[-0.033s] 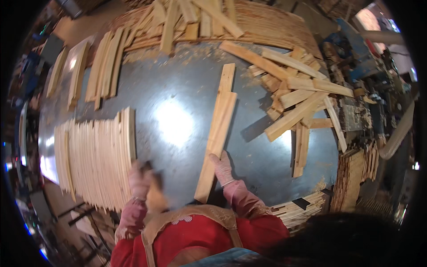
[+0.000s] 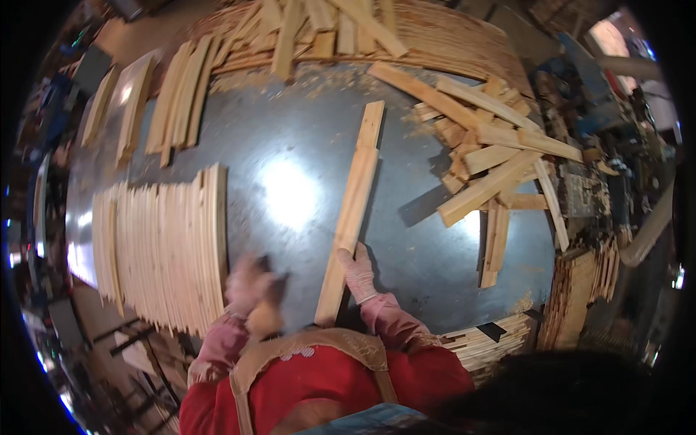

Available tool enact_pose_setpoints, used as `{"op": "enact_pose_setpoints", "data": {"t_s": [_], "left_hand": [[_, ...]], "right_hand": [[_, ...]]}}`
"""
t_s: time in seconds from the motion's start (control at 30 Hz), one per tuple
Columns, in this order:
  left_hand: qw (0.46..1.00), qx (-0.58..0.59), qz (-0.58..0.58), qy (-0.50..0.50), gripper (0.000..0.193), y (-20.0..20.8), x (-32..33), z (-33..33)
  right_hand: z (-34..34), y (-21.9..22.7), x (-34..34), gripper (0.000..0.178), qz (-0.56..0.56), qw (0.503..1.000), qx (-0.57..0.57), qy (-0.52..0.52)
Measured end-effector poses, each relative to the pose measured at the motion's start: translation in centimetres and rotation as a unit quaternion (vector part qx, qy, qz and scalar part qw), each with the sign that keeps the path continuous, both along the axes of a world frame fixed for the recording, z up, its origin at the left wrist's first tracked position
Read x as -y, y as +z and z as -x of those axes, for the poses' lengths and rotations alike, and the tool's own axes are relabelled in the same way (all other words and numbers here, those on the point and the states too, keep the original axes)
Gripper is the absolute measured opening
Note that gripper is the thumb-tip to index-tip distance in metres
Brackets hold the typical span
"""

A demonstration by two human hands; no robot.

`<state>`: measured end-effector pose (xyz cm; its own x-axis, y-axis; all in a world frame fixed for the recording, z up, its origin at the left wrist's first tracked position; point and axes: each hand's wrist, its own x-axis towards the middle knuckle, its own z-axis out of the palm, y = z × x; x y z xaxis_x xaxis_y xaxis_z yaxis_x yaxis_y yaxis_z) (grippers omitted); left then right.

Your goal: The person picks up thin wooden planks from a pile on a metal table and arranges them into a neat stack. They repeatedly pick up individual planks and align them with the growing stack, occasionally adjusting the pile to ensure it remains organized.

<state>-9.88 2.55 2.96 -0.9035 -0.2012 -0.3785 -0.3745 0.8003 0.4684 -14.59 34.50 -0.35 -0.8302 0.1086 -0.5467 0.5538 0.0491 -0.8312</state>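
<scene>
My right hand (image 2: 357,272), in a pale glove, holds a long wooden board (image 2: 348,210) by its right edge near the lower end, thumb on top. A second board (image 2: 371,123) shows beyond its far end, and their overlap hides the rest of it. To the left, my gloved left hand (image 2: 246,284) is smeared by motion. A blurred brown shape (image 2: 264,319) and a dark patch lie against it; I cannot make out whether it holds them. Close by on its left is a row of boards (image 2: 170,250) packed side by side.
On the right of the grey metal table (image 2: 290,246) lies a jumbled heap of boards (image 2: 482,138). More loose boards (image 2: 319,29) cover the far edge, and several strips (image 2: 177,94) stand in line at far left. Stacked strips (image 2: 489,337) sit beyond the near right edge.
My left hand has swung right, away from the packed row. My right hand keeps its hold on the board. The whole view has shifted slightly.
</scene>
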Motion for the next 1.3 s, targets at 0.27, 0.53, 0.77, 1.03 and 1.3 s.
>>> {"op": "enact_pose_setpoints", "data": {"t_s": [0.27,0.53,0.77,1.03,1.3], "left_hand": [[0.607,0.246,-0.727,0.204,0.056,-1.8,-11.0,-6.2],[0.509,0.091,-0.795,0.319,0.059,2.1,-6.5,-8.0],[0.684,0.105,-0.667,0.276,0.047,5.8,3.1,-11.8],[0.876,0.004,-0.461,0.145,0.046,10.1,7.0,-12.2],[0.984,-0.127,0.116,0.040,0.064,0.1,5.8,-15.9]], "right_hand": [[5.3,-1.4,6.6,0.086,-0.066,0.986,-0.043,0.146],[13.7,2.2,13.9,0.117,-0.397,0.890,-0.032,0.222],[9.0,2.2,15.6,0.105,-0.352,0.899,-0.035,0.258],[-10.1,-15.0,29.8,0.044,0.157,0.916,-0.102,0.355],[-0.6,-4.1,22.1,0.036,0.175,0.957,0.208,0.097]]}}
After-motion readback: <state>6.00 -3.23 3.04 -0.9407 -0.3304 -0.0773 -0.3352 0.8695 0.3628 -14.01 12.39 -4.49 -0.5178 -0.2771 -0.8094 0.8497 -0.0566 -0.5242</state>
